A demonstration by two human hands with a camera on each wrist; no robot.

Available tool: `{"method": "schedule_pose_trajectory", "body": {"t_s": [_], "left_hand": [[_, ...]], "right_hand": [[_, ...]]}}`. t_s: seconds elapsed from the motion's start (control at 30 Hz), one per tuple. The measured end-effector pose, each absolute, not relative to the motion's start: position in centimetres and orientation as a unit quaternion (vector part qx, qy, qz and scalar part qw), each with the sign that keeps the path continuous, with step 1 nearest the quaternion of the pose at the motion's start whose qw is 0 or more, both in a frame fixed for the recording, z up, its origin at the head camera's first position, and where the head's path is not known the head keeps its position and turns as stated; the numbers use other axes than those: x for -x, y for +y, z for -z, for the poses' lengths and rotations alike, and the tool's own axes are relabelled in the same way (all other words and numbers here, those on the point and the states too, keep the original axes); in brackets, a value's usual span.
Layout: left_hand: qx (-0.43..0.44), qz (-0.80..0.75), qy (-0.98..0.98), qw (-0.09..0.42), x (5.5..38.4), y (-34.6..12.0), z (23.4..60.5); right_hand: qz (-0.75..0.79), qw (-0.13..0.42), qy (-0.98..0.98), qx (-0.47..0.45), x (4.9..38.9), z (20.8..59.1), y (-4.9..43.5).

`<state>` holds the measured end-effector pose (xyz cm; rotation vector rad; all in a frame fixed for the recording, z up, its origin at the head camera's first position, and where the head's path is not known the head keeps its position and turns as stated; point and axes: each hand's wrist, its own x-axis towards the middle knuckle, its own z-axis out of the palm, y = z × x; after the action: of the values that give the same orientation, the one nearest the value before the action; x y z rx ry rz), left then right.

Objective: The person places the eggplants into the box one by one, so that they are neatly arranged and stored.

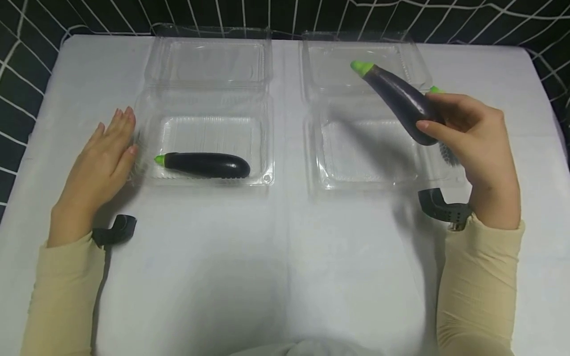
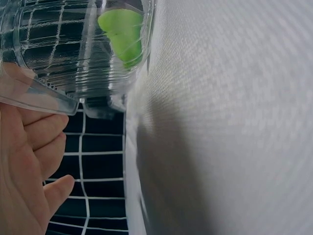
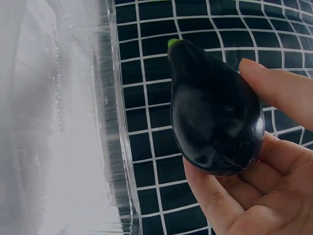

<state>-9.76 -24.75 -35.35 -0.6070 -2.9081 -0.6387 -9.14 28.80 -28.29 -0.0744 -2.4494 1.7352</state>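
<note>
My right hand (image 1: 476,133) pinches the thick end of a dark purple eggplant (image 1: 396,96) between thumb and fingers. The eggplant is raised over the right clear plastic clamshell box (image 1: 325,148), its green stem pointing up and left. In the right wrist view the rounded end of the eggplant (image 3: 215,112) faces the camera. Beside the left clear clamshell box (image 1: 205,131) is my left hand (image 1: 100,158), fingers extended along its outer edge. A second eggplant (image 1: 205,164) lies lengthwise inside that box, green stem to the left.
Both boxes have their lids laid back, the left lid (image 1: 213,62) and right lid (image 1: 329,64) toward the far edge. A green tip (image 1: 435,89) shows behind my right hand, mostly hidden. White cloth (image 1: 285,257) covers the table; dark fabric with white grid lines (image 1: 231,15) borders it.
</note>
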Motion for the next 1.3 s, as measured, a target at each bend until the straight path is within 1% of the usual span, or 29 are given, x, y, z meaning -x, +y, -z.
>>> {"method": "schedule_pose_trajectory", "body": {"t_s": [0.23, 0.8, 1.17, 1.3], "left_hand": [[0.193, 0.213, -0.957, 0.047, 9.9, -24.7, 35.5], [0.197, 0.209, -0.956, 0.052, 9.9, -25.0, 35.3], [0.201, 0.205, -0.957, 0.05, 10.1, -24.9, 35.4], [0.201, 0.204, -0.957, 0.049, 10.0, -24.9, 35.3]], "right_hand": [[-0.63, 0.066, -0.774, 0.004, 9.3, 28.3, 28.5], [-0.666, 0.053, -0.744, -0.019, 9.4, 28.4, 27.3], [-0.665, 0.044, -0.745, -0.031, 9.2, 28.5, 26.5], [-0.647, 0.03, -0.761, -0.03, 9.3, 28.3, 25.8]]}}
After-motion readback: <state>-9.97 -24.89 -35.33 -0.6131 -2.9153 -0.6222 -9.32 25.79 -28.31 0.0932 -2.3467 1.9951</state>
